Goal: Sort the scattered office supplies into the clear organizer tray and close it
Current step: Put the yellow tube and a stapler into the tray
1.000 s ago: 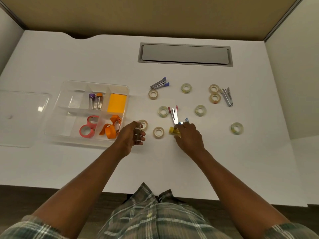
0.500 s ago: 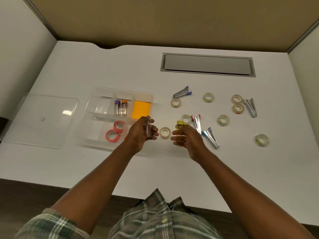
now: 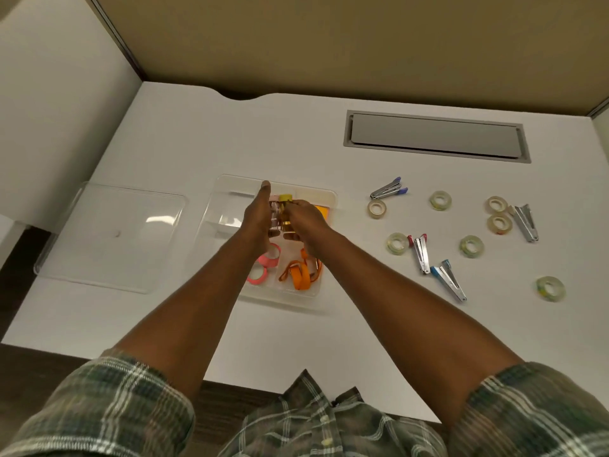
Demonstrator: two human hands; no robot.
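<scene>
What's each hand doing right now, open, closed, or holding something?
Left hand: cannot be told, its fingers are hidden.
Right hand: holding a small yellow-capped amber vial over the clear plastic organizer tray.

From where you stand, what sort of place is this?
Most likely an office cubicle: a white desk walled in by tan partition panels, a grey cable hatch set into the desktop, and tape rolls and staple removers scattered beside a clear organizer tray.
</scene>
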